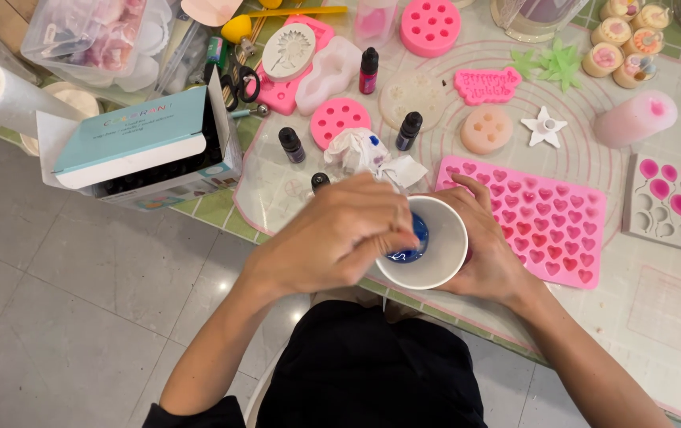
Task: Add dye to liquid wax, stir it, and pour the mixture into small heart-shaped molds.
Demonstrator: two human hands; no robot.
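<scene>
A white cup (445,230) with blue liquid (415,247) at its bottom sits at the table's near edge. My right hand (489,257) wraps around the cup's right side and holds it. My left hand (340,234) lies over the cup's left rim, blurred, with its fingers bunched and dipping into the opening. Whatever those fingers pinch is hidden. A crumpled white tissue (364,150) with blue spots lies just behind the hands.
A pink heart mould (550,226) lies right of the cup, a white balloon mould (673,202) further right. Small dark bottles (290,144) (409,131), round pink moulds (339,119) and scissors (239,83) lie behind. An open teal-lidded box (134,135) stands left.
</scene>
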